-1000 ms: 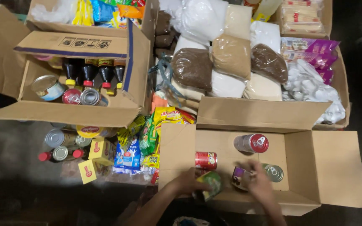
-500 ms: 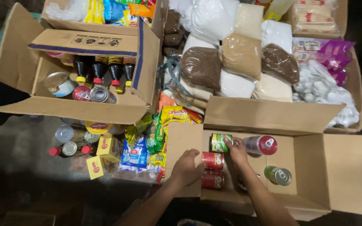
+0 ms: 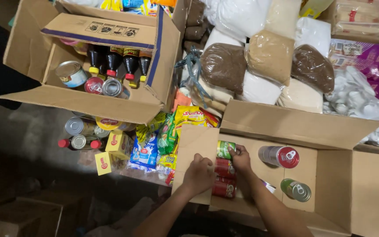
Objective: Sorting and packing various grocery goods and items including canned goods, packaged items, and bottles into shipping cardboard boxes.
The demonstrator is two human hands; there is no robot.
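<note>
R hand fingers pinch green can at cardboard box left wall. L hand curled over red cans, partly hiding them; grip unclear.

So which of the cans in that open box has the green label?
The green can, at the top of the stack by the box's left wall, under the right hand's fingers. The two below it are red; the others stand apart, upright.

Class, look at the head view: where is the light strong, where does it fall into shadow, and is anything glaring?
Head view: bright on the white bags and open box; floor lower left lies in deep shadow; can lids glint; hands sharp, edges slightly bent.
</note>
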